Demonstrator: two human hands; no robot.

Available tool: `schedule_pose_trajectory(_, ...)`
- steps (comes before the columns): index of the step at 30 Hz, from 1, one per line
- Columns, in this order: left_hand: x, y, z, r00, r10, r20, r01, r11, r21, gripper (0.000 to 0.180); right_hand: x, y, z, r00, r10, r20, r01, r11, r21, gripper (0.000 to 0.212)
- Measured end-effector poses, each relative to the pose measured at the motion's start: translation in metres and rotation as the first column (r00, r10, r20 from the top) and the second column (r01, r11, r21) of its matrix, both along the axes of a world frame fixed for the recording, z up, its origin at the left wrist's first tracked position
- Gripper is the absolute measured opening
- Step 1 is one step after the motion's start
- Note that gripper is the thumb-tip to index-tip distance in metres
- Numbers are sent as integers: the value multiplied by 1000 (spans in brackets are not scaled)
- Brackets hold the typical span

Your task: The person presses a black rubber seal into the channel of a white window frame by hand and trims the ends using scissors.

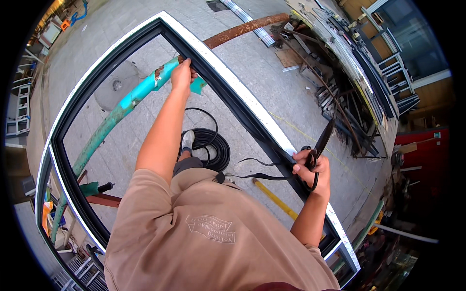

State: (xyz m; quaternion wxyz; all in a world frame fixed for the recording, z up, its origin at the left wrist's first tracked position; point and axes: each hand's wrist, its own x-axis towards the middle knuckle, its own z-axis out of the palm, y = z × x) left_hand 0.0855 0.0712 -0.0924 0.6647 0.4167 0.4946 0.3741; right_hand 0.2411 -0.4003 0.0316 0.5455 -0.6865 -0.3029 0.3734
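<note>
A large window frame (266, 121), white outside with black inner edges, lies across in front of me. My left hand (182, 76) has its fingers curled at the black inner edge of the frame's far side, next to a teal-wrapped pipe (141, 91). What lies under those fingertips is partly hidden. In my right hand (313, 170) are dark scissors (324, 138), blades pointing up and away, handle loops around the fingers. The same hand rests by the frame's right member, where a loose black rubber strip (259, 177) trails from the frame toward my waist.
A coil of black strip (217, 148) lies on the paved floor beside my shoe (187, 139). A rusty pipe (245, 30) runs beyond the frame, a yellow pipe (274, 198) below it. To the right stands a cluttered bench (357, 63) with metal profiles and scrap.
</note>
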Motion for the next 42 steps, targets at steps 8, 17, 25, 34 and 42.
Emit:
schedule_pose_trajectory(8, -2, 5, -3, 999, -20, -44, 22, 999, 50, 31, 0, 1, 2, 1000, -4, -16, 3, 1000, -22, 24)
schedule_pose_trajectory(17, -6, -13, -5, 999, -40, -6, 40, 988, 147, 21, 0, 3, 3, 1000, 11, -4, -11, 1000, -6, 24)
schedule_pose_trajectory(25, -5, -60, 9, 990, -79, 114, 93, 989, -119, 18, 1, 2, 4, 999, 32, 43, -31, 999, -22, 23)
schedule_pose_trajectory(34, -4, -63, 2, 989, -131, 70, 131, 991, 4, 11, -3, 4, 6, 1000, 14, 11, -14, 1000, -2, 23)
schedule_pose_trajectory(42, -12, -60, 4, 996, -92, 10, 91, 996, 20, 19, -1, 3, 5, 996, 49, 77, -48, 999, -5, 24)
